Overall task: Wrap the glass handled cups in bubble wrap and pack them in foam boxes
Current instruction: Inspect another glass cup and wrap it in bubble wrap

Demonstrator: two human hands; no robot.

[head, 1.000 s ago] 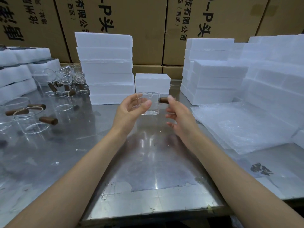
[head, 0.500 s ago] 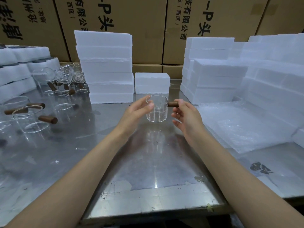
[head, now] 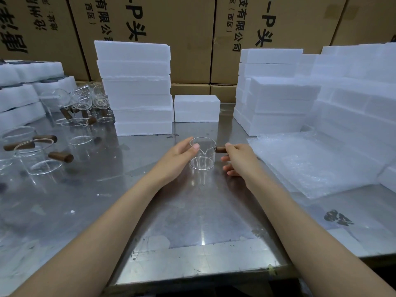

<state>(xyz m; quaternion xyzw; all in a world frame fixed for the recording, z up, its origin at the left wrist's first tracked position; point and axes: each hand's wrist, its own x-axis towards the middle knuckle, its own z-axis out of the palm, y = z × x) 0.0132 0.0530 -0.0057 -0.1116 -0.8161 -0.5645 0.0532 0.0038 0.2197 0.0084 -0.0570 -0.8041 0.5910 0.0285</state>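
From the head camera, both bare forearms reached forward over the steel table (head: 192, 221) and met at a small glass cup (head: 202, 154) standing upright near the table's middle, its pouring lip facing the viewer. The left hand (head: 179, 156) curved round the cup's left side, thumb tip pressed against the rim. The right hand (head: 240, 158) pinched the cup's brown wooden handle (head: 220, 149) between thumb and forefinger, its other fingers loosely curled below. Just right of that hand lay a pile of bubble wrap (head: 317, 163), flat on the table. Behind the cup stood a single foam box (head: 197, 108), and to its left a stack of foam boxes (head: 137, 86) five high. More foam boxes (head: 276, 93) rose in stacks on the right, too merged to count. At the left stood more glass cups (head: 40, 155) with three wooden handles plainly visible, and behind them a cluster of glassware (head: 85, 103) too tangled to count. Printed cardboard cartons (head: 182, 28) walled the back. Nothing stood between the cup and the bubble wrap except the right hand.
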